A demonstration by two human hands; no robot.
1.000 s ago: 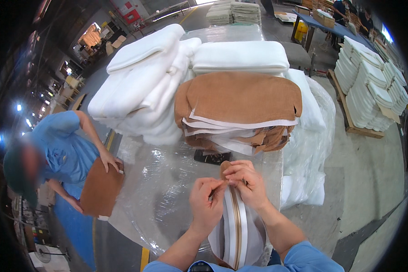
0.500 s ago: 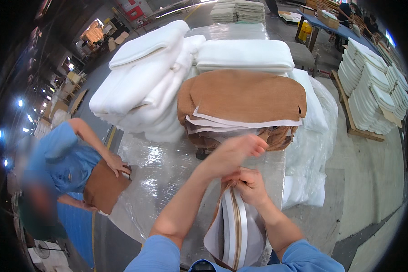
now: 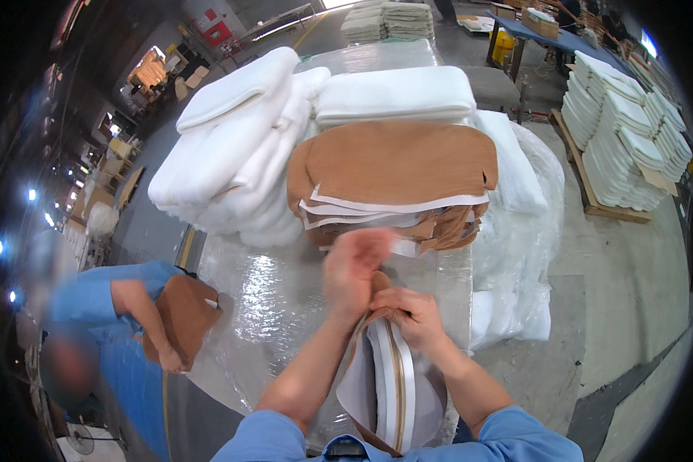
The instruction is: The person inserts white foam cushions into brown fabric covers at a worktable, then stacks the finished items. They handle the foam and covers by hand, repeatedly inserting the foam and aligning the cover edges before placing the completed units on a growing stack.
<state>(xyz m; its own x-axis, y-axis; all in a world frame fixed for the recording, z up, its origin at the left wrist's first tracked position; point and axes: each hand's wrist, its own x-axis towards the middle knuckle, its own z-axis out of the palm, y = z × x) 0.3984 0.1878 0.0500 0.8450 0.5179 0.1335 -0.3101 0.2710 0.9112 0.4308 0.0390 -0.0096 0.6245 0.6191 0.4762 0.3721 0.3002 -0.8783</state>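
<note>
A brown fabric cushion cover [image 3: 357,382] with a pale lining stands on edge against my front, spread apart at the top. Inside it show white padding layers [image 3: 383,385] with a tan strip running along them. My right hand [image 3: 410,317] is closed on the cover's far upper edge, pinching the brown cloth. Just left of that edge my left hand [image 3: 358,269] is raised and smeared by motion, so its fingers cannot be read. Beyond both hands lies a stack of brown covers [image 3: 393,162] with white-edged layers below.
White padding piles [image 3: 231,146] and a folded white pad [image 3: 396,92] stand behind on the plastic-wrapped table [image 3: 262,308]. At left a co-worker in a blue shirt [image 3: 104,296] holds a brown cover [image 3: 185,319]. On the right, white pads [image 3: 624,131] are stacked on a wooden pallet [image 3: 600,204].
My left hand has moved left, away from above my right hand, and turned upward. My right hand keeps its grip on the cover. The co-worker's brown piece has shifted upward.
</note>
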